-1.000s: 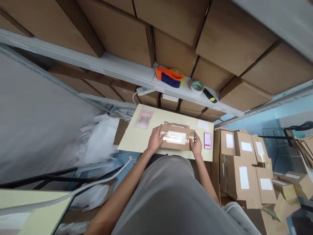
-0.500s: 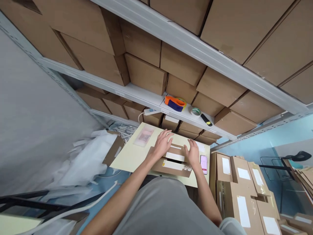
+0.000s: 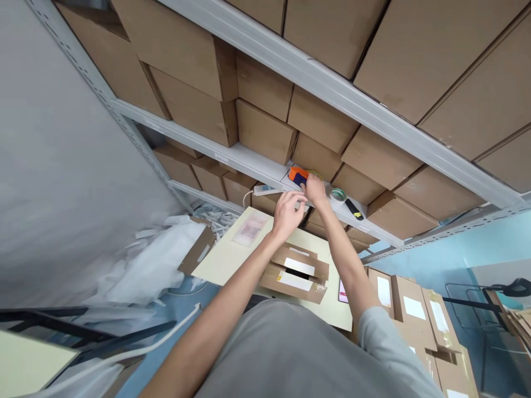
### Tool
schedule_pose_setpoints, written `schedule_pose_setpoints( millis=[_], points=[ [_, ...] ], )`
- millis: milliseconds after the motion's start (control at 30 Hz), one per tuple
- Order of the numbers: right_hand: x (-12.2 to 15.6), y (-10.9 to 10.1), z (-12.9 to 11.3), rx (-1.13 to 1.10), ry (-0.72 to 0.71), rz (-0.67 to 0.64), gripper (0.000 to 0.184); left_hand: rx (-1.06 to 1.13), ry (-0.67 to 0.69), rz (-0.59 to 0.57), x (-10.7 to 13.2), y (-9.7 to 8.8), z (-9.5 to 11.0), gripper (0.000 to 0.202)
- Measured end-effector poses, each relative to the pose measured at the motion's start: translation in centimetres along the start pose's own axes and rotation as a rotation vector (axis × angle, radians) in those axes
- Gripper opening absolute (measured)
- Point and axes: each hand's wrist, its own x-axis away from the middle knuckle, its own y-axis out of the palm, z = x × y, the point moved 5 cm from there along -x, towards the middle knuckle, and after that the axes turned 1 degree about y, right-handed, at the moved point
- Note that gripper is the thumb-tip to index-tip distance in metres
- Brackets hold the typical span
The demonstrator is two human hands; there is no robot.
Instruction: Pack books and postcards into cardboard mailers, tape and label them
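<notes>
My right hand (image 3: 315,189) is up on the grey shelf (image 3: 265,170), its fingers closed on the orange and blue tape dispenser (image 3: 297,175). My left hand (image 3: 287,213) hovers just below and left of it, fingers curled loosely with nothing in them that I can see. Below both arms, a flat brown cardboard box (image 3: 296,271) with white labels lies on the pale yellow table (image 3: 226,254).
A roll of tape (image 3: 338,194) and a black and yellow marker (image 3: 354,209) lie on the shelf right of the dispenser. A white power strip (image 3: 265,190) lies left. A phone (image 3: 342,291) rests on the table. Labelled boxes (image 3: 418,309) stack at right; white bags (image 3: 149,265) at left.
Both hands left the cardboard box on the table and rose to the shelf. The right hand has closed on the tape dispenser. The view tilted upward.
</notes>
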Motion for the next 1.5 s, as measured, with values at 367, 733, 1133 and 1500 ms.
schedule_pose_setpoints(
  millis=[367,733,1133,1500],
  points=[
    [0.5,2.3,0.9,-0.069,0.106,-0.059,0.051,0.101,-0.207,-0.025,7.7,-2.8,-3.7,0.019],
    [25.5,9.7,-2.0,-1.334,0.182,-0.091,0.067,0.396,-0.488,-0.065,18.0,-4.2,-3.5,0.034],
    [32.1,11.7,-0.2,-1.316,0.387,-0.124,0.068,0.262,-0.408,-0.367,20.7,-4.5,-1.6,0.025],
    [33.9,8.5,4.0,-1.070,0.157,-0.289,0.059,0.484,-0.512,-0.371,17.3,-5.7,-2.7,0.054]
  ],
)
